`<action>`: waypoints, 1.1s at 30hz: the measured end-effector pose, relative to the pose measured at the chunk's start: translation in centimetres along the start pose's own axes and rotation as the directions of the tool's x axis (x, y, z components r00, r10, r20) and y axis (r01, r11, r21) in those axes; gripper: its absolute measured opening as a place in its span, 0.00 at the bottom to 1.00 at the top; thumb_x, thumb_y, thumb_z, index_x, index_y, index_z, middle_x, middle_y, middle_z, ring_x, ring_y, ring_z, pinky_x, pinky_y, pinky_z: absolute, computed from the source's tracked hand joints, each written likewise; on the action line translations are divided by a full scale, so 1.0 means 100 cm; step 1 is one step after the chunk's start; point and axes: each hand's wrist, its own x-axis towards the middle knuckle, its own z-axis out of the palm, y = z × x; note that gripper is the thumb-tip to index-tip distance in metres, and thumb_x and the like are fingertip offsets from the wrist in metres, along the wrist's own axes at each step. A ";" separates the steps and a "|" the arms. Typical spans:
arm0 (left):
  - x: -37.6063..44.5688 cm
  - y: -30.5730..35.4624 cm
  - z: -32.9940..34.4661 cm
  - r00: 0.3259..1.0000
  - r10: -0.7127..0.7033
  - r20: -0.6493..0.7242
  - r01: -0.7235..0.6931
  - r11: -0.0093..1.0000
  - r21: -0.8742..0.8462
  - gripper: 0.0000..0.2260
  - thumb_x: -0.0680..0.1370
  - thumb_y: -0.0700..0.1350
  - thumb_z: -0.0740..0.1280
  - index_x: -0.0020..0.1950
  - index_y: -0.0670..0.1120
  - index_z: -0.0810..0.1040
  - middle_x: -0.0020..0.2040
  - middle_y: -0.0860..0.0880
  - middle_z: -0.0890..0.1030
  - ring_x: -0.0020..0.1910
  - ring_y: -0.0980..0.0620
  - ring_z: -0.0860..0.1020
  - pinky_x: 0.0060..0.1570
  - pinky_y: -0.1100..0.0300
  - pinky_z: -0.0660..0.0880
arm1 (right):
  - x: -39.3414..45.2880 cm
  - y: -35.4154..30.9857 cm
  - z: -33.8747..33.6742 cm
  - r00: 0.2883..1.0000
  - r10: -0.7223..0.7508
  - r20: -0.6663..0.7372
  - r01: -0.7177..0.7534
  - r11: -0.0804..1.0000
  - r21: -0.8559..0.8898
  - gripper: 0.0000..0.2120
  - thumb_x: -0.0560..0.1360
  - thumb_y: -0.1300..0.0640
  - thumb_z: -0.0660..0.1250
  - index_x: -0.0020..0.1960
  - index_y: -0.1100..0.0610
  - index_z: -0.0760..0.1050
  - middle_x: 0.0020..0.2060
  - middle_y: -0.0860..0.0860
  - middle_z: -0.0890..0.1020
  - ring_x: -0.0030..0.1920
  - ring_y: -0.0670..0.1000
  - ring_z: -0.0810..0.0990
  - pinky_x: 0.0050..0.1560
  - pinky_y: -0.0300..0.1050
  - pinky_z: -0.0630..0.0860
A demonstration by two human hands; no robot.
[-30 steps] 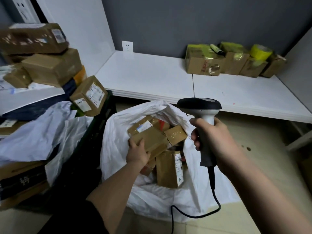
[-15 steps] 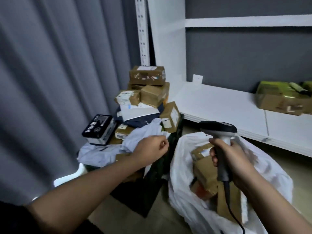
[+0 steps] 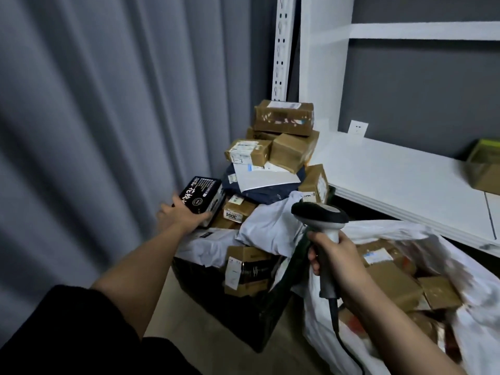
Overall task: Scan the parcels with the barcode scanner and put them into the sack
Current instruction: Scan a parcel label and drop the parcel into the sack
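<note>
A heap of cardboard parcels (image 3: 284, 147) and grey mail bags (image 3: 270, 226) fills a dark crate (image 3: 238, 296) in the middle. At the heap's left edge lies a black box with white lettering (image 3: 201, 194). My left hand (image 3: 180, 216) reaches it, thumb along its near edge and fingers spread at its left side. My right hand (image 3: 334, 257) grips the handle of the barcode scanner (image 3: 320, 215), whose dark head points left over the heap. The white sack (image 3: 470, 301) stands open at the right with several brown parcels inside.
A grey curtain (image 3: 94, 117) hangs on the left. A white shelf (image 3: 405, 174) runs along the dark back wall, with a taped box (image 3: 485, 169) at its right end. The scanner's cable (image 3: 349, 353) hangs down in front of the sack.
My view swung left from the sack to the parcel heap. My left hand left the sack, crossed over the crate and reached the black box. My right hand kept the scanner.
</note>
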 end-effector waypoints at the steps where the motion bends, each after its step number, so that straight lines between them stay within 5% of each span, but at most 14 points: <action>1: 0.007 -0.001 0.006 1.000 -0.008 0.018 0.008 0.999 -0.031 0.49 0.65 0.64 0.75 0.76 0.50 0.53 0.72 0.37 0.61 0.70 0.36 0.63 0.67 0.43 0.63 | 0.001 0.001 0.002 1.000 -0.005 0.000 0.005 1.000 -0.005 0.05 0.77 0.63 0.65 0.47 0.63 0.69 0.25 0.56 0.73 0.19 0.49 0.67 0.22 0.38 0.65; 5: 0.023 -0.003 0.020 1.000 -0.014 0.003 0.015 0.986 -0.165 0.41 0.67 0.59 0.76 0.72 0.45 0.60 0.67 0.36 0.69 0.65 0.35 0.69 0.64 0.44 0.69 | 0.005 0.004 0.003 1.000 -0.001 -0.006 0.001 1.000 -0.008 0.06 0.77 0.63 0.66 0.48 0.63 0.69 0.25 0.55 0.73 0.20 0.49 0.68 0.21 0.39 0.65; 10: 0.007 -0.002 0.010 0.983 -0.141 -0.118 0.085 0.918 -0.388 0.41 0.67 0.54 0.77 0.73 0.44 0.60 0.69 0.38 0.66 0.66 0.36 0.69 0.65 0.45 0.68 | 0.001 0.004 -0.003 1.000 -0.008 -0.029 0.008 1.000 -0.003 0.06 0.78 0.62 0.66 0.47 0.62 0.68 0.25 0.54 0.73 0.20 0.49 0.67 0.21 0.39 0.65; 16: -0.050 0.020 -0.033 0.937 -0.265 -0.229 0.023 0.699 -0.715 0.36 0.66 0.59 0.75 0.68 0.48 0.65 0.67 0.43 0.69 0.62 0.42 0.73 0.63 0.53 0.70 | -0.020 -0.009 -0.022 0.998 -0.021 -0.052 0.022 1.000 0.012 0.06 0.78 0.62 0.65 0.47 0.60 0.68 0.26 0.55 0.74 0.20 0.49 0.68 0.22 0.38 0.66; 20: -0.108 0.066 -0.048 0.996 -0.051 0.068 0.083 0.434 -0.897 0.32 0.64 0.65 0.71 0.61 0.52 0.68 0.57 0.46 0.78 0.51 0.47 0.79 0.53 0.52 0.78 | -0.040 -0.027 -0.039 0.995 -0.075 -0.070 0.078 0.996 0.043 0.06 0.78 0.62 0.66 0.45 0.60 0.69 0.27 0.56 0.73 0.21 0.49 0.68 0.23 0.38 0.66; 23: -0.151 0.095 -0.044 0.902 0.172 0.397 0.330 0.320 -0.888 0.24 0.73 0.62 0.67 0.61 0.49 0.72 0.51 0.43 0.81 0.47 0.46 0.81 0.38 0.57 0.80 | -0.051 -0.038 -0.054 0.985 -0.140 -0.102 0.148 0.986 0.080 0.06 0.78 0.62 0.65 0.45 0.60 0.69 0.26 0.55 0.74 0.22 0.50 0.68 0.23 0.39 0.66; 28: -0.184 0.113 -0.008 0.699 0.318 0.641 0.574 0.287 -0.767 0.25 0.74 0.62 0.65 0.62 0.47 0.74 0.44 0.41 0.81 0.45 0.43 0.80 0.47 0.52 0.78 | -0.058 -0.043 -0.080 0.964 -0.202 -0.171 0.231 0.958 0.170 0.07 0.78 0.61 0.67 0.46 0.61 0.69 0.25 0.53 0.74 0.24 0.53 0.68 0.29 0.44 0.66; 33: -0.197 0.135 0.015 0.567 0.378 0.732 0.641 0.355 -0.680 0.25 0.75 0.66 0.57 0.58 0.48 0.76 0.48 0.42 0.80 0.43 0.44 0.76 0.38 0.59 0.69 | -0.058 -0.051 -0.102 0.920 -0.273 -0.280 0.329 0.927 0.179 0.04 0.77 0.64 0.67 0.47 0.60 0.71 0.25 0.50 0.74 0.22 0.47 0.69 0.25 0.39 0.69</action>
